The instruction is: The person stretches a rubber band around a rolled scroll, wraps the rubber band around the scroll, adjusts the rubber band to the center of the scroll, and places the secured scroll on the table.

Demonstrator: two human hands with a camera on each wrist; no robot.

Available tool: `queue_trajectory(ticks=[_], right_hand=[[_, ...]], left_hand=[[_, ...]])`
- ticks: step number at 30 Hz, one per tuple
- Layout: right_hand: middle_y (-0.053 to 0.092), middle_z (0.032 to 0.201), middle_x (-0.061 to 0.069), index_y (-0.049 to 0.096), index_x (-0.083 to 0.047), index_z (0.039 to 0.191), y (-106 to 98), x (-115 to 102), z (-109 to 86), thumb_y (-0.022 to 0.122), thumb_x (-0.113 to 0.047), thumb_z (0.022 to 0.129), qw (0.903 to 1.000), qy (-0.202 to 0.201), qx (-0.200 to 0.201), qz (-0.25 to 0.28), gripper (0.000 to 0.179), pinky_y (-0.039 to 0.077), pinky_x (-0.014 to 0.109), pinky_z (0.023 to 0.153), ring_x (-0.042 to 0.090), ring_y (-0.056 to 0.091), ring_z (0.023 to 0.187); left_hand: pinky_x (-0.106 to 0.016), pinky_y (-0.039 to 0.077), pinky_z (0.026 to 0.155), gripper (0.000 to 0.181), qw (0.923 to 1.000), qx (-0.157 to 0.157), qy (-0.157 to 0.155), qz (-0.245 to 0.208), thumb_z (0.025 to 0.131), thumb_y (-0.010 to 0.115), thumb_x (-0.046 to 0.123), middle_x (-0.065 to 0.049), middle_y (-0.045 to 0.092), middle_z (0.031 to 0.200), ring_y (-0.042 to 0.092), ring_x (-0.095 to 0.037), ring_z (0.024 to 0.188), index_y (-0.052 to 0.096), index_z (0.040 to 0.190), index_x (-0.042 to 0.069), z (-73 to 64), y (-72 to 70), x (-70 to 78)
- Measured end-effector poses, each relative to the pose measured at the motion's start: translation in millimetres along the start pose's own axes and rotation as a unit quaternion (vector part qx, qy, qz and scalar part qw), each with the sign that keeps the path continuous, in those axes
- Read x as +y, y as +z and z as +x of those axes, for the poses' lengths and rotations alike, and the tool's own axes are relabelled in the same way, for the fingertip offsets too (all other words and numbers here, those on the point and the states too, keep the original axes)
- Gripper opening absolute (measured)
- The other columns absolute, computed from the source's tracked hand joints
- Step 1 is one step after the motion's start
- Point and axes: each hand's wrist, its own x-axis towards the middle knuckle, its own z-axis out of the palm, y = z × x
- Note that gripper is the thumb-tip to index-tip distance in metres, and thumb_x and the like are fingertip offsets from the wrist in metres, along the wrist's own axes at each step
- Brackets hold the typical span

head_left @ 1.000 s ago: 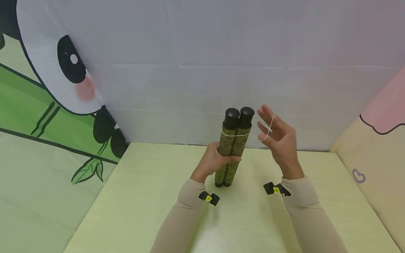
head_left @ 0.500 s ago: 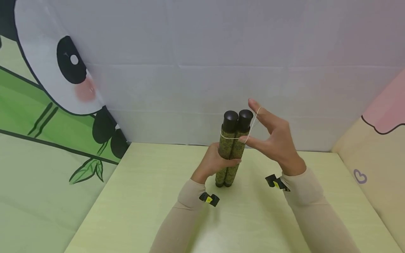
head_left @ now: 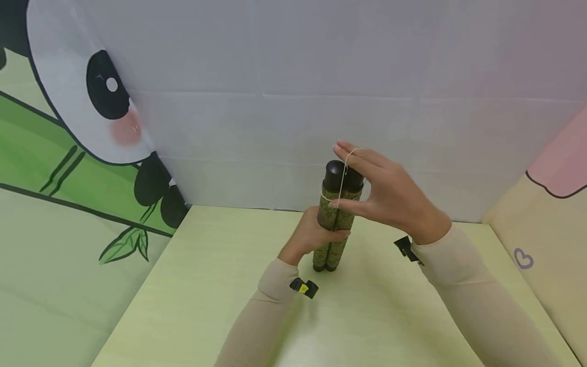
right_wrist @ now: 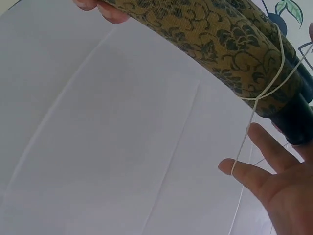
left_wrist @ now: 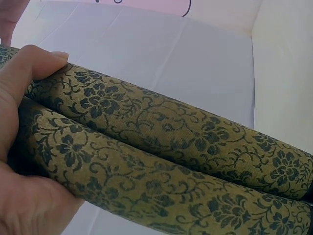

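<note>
Two rolls side by side (head_left: 326, 216), covered in olive-gold brocade with dark flowers (left_wrist: 161, 191), stand tilted with black knobs (head_left: 334, 177) uppermost. My left hand (head_left: 306, 237) grips both about mid-length, its thumb across the front. Near the knobs a thin white band (right_wrist: 257, 98) runs round the rolls and crosses itself. From that crossing a loop reaches my right hand (head_left: 395, 198), which stretches it between the straight thumb and the raised fingers in front of the knobs. The right knob is partly hidden behind that hand. Its fingertips (right_wrist: 226, 165) carry the loop.
The rolls' lower ends are at the pale yellow tabletop (head_left: 229, 285). A grey-white backdrop (head_left: 293, 127) rises behind the table, with a cartoon-printed sheet (head_left: 69, 132) at the left and a cream wall (head_left: 541, 244) at the right.
My right hand has moved left from beside the rolls to in front of their tops, carrying the stretched band loop over them. The left hand and rolls have stayed nearly still.
</note>
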Motion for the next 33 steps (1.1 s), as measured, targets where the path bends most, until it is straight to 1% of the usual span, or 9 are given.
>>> queue_trajectory(ticks=[3,6,10,13,19,23,28,31,33], right_hand=[[0.049,0.152,0.005,0.05,-0.007,0.15,-4,-3,5.5,0.092,-0.029,0.076,0.9991,-0.015,-0.028,-0.029,0.088,0.043,0.04,0.108,0.022,0.049,0.137],[0.051,0.151,0.005,0.051,-0.006,0.149,-6,-6,11.8,0.091,-0.032,0.077,0.9965,-0.022,-0.061,-0.054,0.085,0.046,0.042,0.104,0.022,0.051,0.134],[0.052,0.15,0.004,0.052,-0.006,0.148,-8,-9,20.6,0.089,-0.035,0.079,0.991,-0.02,-0.105,-0.08,0.083,0.047,0.044,0.103,0.022,0.052,0.133],[0.052,0.15,0.003,0.052,-0.007,0.148,-10,-12,26.4,0.088,-0.037,0.081,0.9867,-0.014,-0.131,-0.095,0.081,0.046,0.045,0.104,0.023,0.052,0.134],[0.055,0.147,0.004,0.054,-0.007,0.146,-13,-20,35.5,0.085,-0.039,0.083,0.9772,-0.001,-0.175,-0.12,0.077,0.048,0.046,0.102,0.025,0.053,0.132],[0.054,0.148,0.002,0.055,-0.008,0.145,-13,-28,43.1,0.085,-0.038,0.084,0.9671,0.007,-0.213,-0.139,0.075,0.047,0.047,0.102,0.025,0.052,0.133],[0.055,0.147,0.002,0.058,-0.01,0.144,-10,-43,54.5,0.086,-0.037,0.083,0.9483,0.025,-0.269,-0.166,0.073,0.047,0.047,0.102,0.026,0.052,0.133],[0.06,0.141,0.005,0.06,-0.01,0.142,-8,-53,60.8,0.087,-0.036,0.082,0.9373,0.037,-0.3,-0.174,0.071,0.05,0.047,0.099,0.027,0.056,0.128],[0.064,0.135,0.007,0.063,-0.01,0.138,-7,-58,64.6,0.088,-0.036,0.081,0.9294,0.044,-0.319,-0.18,0.068,0.053,0.047,0.093,0.027,0.061,0.121]], left_hand=[[-0.034,0.054,0.081,0.037,0.9999,-0.002,-0.005,0.011,0.082,0.087,0.019,0.0,0.071,0.102,0.064,-0.013,0.091,0.073,0.114,0.009,0.6,1.1,0.6],[-0.034,0.054,0.08,0.035,0.9999,-0.01,0.0,0.009,0.082,0.086,0.017,-0.001,0.071,0.101,0.065,-0.015,0.09,0.073,0.114,0.009,0.1,0.8,-0.4],[-0.034,0.054,0.08,0.035,0.9997,-0.015,0.01,0.016,0.082,0.086,0.016,-0.001,0.071,0.099,0.065,-0.016,0.089,0.073,0.113,0.009,-0.4,-0.4,-1.5],[-0.035,0.055,0.081,0.036,0.9996,-0.014,0.01,0.021,0.082,0.086,0.017,0.0,0.071,0.101,0.066,-0.015,0.09,0.072,0.114,0.009,-0.9,-1.3,-1.7],[-0.035,0.055,0.081,0.036,0.9997,-0.023,0.006,0.005,0.083,0.085,0.017,-0.002,0.071,0.102,0.067,-0.016,0.091,0.071,0.114,0.007,-2.8,-2.7,0.7],[-0.035,0.055,0.082,0.035,0.9995,-0.027,0.004,-0.013,0.082,0.085,0.016,-0.003,0.071,0.102,0.067,-0.017,0.091,0.07,0.113,0.007,-6.8,-3.8,2.9],[-0.037,0.054,0.087,0.039,0.9988,-0.035,-0.001,-0.035,0.083,0.085,0.016,-0.002,0.069,0.108,0.066,-0.017,0.099,0.068,0.117,0.007,-13.7,-5.7,5.4],[-0.038,0.053,0.09,0.042,0.9982,-0.04,-0.001,-0.044,0.083,0.085,0.016,-0.002,0.069,0.112,0.065,-0.017,0.103,0.067,0.12,0.007,-18.4,-6.7,6.2],[-0.038,0.053,0.092,0.043,0.998,-0.042,-0.001,-0.048,0.083,0.085,0.015,-0.002,0.068,0.114,0.064,-0.016,0.105,0.066,0.121,0.007,-21.3,-7.3,6.7]])
